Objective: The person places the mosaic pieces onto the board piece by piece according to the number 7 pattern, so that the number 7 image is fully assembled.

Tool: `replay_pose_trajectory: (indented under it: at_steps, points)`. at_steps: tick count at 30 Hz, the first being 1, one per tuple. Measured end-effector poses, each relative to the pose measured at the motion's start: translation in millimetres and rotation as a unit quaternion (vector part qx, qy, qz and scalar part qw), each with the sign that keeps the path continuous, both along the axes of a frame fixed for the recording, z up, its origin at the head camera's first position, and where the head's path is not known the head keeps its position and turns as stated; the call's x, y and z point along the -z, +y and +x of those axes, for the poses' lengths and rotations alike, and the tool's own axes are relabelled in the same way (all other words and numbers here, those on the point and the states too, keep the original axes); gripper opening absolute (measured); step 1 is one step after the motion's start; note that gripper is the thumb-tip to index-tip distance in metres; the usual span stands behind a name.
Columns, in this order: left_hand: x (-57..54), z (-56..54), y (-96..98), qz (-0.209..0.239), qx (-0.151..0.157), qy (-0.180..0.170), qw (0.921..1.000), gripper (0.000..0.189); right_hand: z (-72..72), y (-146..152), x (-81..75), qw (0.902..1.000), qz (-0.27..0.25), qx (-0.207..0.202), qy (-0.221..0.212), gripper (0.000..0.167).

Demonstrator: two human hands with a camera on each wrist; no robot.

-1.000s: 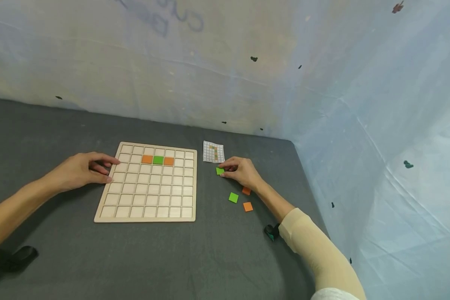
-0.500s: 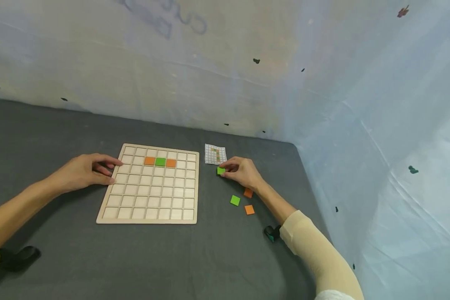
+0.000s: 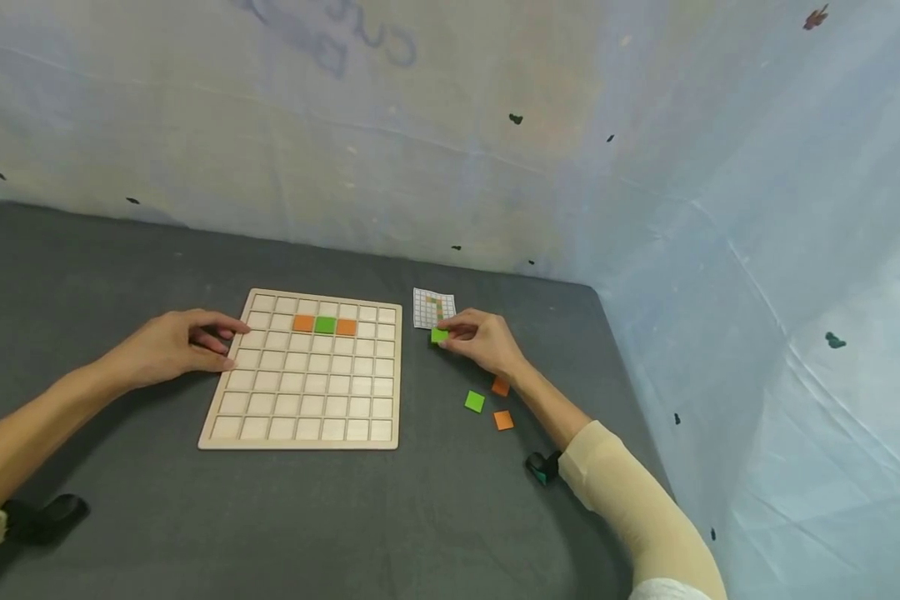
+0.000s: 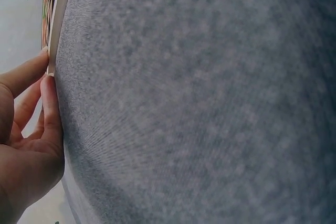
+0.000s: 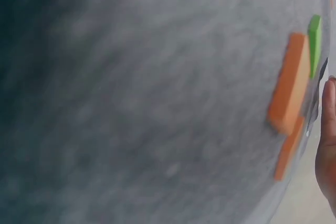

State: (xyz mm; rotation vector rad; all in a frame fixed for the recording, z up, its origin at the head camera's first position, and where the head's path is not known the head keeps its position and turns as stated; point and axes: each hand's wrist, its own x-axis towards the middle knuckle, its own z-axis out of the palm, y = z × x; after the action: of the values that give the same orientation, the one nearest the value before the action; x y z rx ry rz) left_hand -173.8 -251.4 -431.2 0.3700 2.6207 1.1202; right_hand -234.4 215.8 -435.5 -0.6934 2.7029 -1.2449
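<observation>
A wooden grid board (image 3: 300, 445) lies on the table, with a green tile (image 3: 325, 325) set between two orange tiles (image 3: 303, 323) in its second row. My left hand (image 3: 167, 350) rests at the board's left edge, thumb and index fingertip touching it a little apart; the left wrist view shows the fingertips (image 4: 48, 80) right at the edge. To the right of the board, my right hand (image 3: 482, 340) pinches a green square tile (image 3: 438, 336) between thumb and fingers, just in front of the pattern card (image 3: 429, 308). In the right wrist view only part of this hand (image 5: 328, 145) shows.
A loose green tile (image 3: 475, 402) and two orange tiles (image 3: 503, 420) lie on the grey table (image 3: 285, 525) below the right hand, one orange tile partly beside the forearm. A pale sheet wall (image 3: 390, 158) stands behind the table and another along the right.
My right hand has shifted slightly up toward the pattern card with the green tile, which now overlaps near the card's lower edge. My left hand stays at the board; the head view has shifted slightly.
</observation>
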Motion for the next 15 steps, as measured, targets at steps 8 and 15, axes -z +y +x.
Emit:
replay_pose_trajectory:
  at_steps: [8,15]
  points:
    - [-2.5,1.9,0.5,-0.001,-0.001,0.003,1.0,0.057,4.0,-17.8,-9.3,0.9986,-0.042,0.01,-0.03,0.023]
    - [-1.3,1.9,0.4,-0.001,-0.007,0.004,1.0,0.057,6.8,-37.3,-12.8,0.9973,-0.063,-0.004,-0.037,0.023]
